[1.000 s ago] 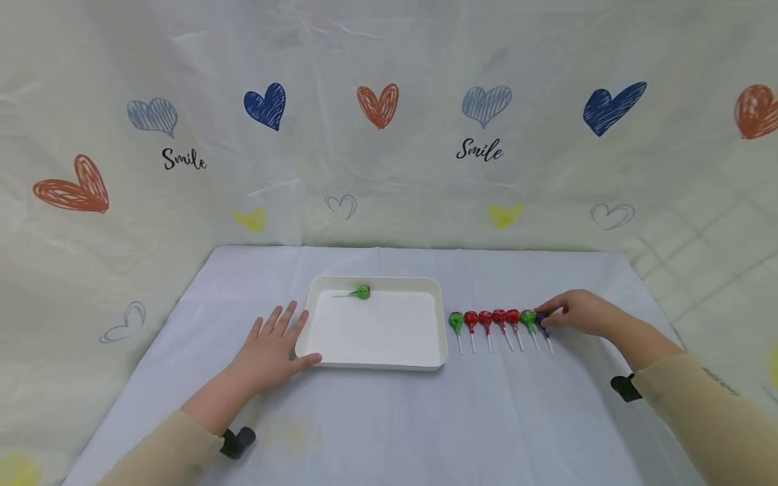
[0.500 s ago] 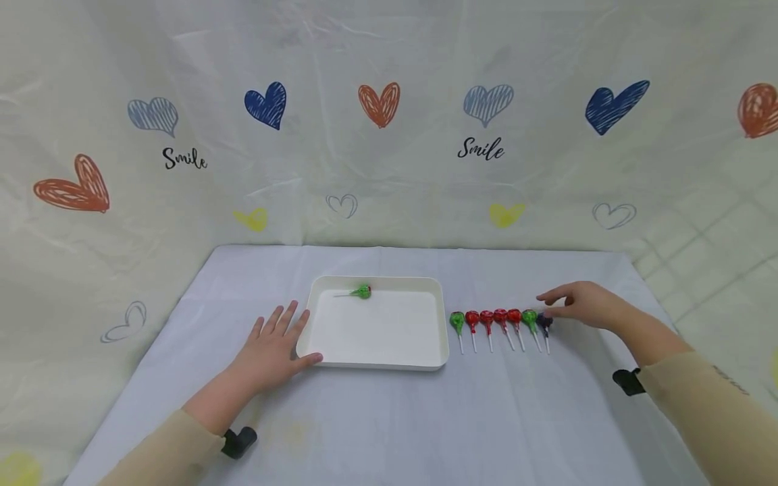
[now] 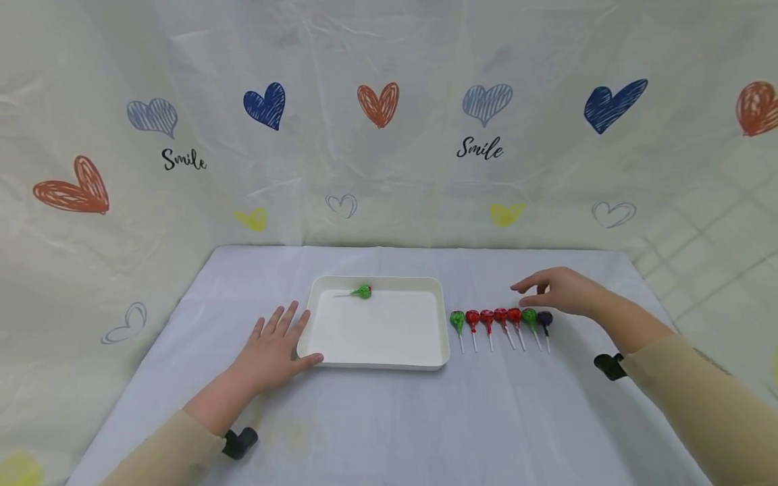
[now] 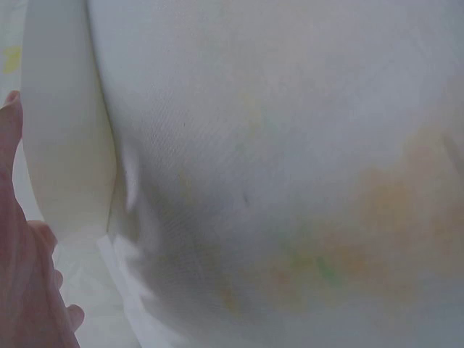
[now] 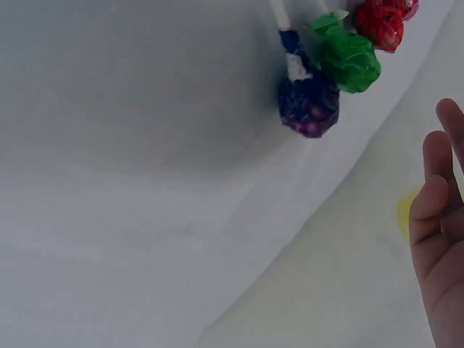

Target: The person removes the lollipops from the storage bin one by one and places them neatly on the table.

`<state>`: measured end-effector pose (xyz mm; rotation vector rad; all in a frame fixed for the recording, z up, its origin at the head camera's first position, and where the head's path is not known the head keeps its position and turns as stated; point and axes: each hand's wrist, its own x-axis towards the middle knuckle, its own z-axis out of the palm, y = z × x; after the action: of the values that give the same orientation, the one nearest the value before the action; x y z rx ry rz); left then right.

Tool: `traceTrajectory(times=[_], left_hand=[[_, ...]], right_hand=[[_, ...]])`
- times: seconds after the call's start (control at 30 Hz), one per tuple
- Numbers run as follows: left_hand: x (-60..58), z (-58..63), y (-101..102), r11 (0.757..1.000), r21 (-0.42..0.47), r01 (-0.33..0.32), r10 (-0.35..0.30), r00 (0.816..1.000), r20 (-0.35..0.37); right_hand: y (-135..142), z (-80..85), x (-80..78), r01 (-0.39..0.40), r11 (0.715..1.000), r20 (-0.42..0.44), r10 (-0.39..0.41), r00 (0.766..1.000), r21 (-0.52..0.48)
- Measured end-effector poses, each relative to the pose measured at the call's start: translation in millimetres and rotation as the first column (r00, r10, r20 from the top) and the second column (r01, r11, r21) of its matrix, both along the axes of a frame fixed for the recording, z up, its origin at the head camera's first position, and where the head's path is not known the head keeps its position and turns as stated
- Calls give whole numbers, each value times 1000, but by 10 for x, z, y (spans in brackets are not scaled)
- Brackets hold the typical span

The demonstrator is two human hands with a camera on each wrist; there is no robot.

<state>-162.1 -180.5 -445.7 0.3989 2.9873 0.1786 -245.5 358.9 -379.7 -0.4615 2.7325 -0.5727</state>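
My left hand [image 3: 267, 354] lies with fingers spread at the left edge of the white tray [image 3: 377, 368], touching its rim. Inside the tray, near the back left, lies a green lollipop [image 3: 362, 291]. To the right of the tray is a row of lollipops, heads away from me: a green lollipop [image 3: 457, 320], several red lollipops [image 3: 487, 317], another green lollipop [image 3: 529, 317] and a dark purple lollipop [image 3: 545, 319] at the right end. Above and behind that right end hovers my right hand [image 3: 565, 291], fingers loosely bent, holding nothing. The right wrist view shows the purple lollipop [image 5: 310, 105] apart from the fingers.
A white cloth [image 3: 389, 425] covers the table, with faint coloured stains in front of my left hand. Behind the table hangs a pale backdrop [image 3: 413, 169] printed with hearts and "Smile". A dark band [image 3: 240, 443] sits at my left wrist.
My right hand has let go of the purple lollipop at the row's right end, then risen and moved back and left. The purple lollipop stands straighter in line. The left hand has not moved.
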Motion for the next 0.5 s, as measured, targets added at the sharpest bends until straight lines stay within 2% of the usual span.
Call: traceTrajectory(times=[0.2, 0.5], left_hand=[[2, -16, -16, 1000, 5, 3, -3, 1000, -12], [-13, -60, -13, 1000, 16, 3, -2, 1000, -11]], right_hand=[[-278, 2, -70, -61, 998, -1, 61, 998, -10], [-696, 37, -199, -104, 994, -1, 104, 995, -37]])
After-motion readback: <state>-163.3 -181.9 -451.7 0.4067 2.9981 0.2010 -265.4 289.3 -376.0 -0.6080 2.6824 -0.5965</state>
